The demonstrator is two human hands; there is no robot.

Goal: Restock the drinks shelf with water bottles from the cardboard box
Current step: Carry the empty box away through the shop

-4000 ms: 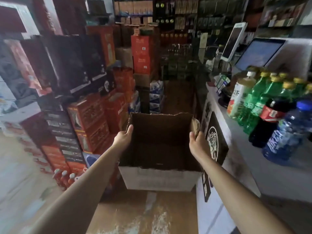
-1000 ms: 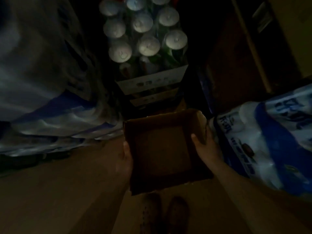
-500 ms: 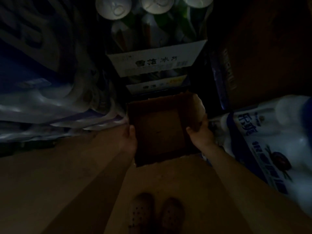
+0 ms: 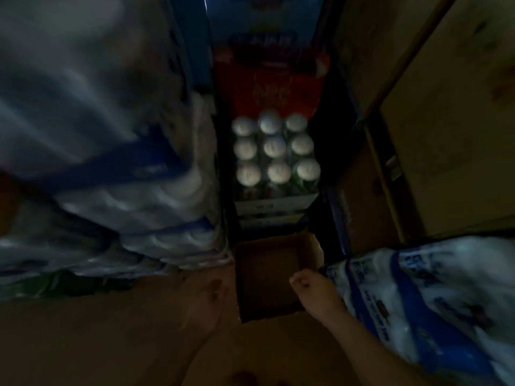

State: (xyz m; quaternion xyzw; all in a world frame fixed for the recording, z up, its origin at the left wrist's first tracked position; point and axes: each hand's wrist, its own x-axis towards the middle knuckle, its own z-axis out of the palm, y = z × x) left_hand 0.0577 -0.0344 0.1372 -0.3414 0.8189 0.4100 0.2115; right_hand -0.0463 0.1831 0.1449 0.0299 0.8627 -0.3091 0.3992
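Dim aisle, empty cardboard box (image 4: 271, 277) on floor, left hand (image 4: 210, 298) and right hand (image 4: 312, 288) beside it

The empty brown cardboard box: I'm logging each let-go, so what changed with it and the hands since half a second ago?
Both hands let go: the left hand and right hand have come off the empty brown cardboard box, which now sits on the floor. It is still empty, in front of the tray of white-capped bottles.
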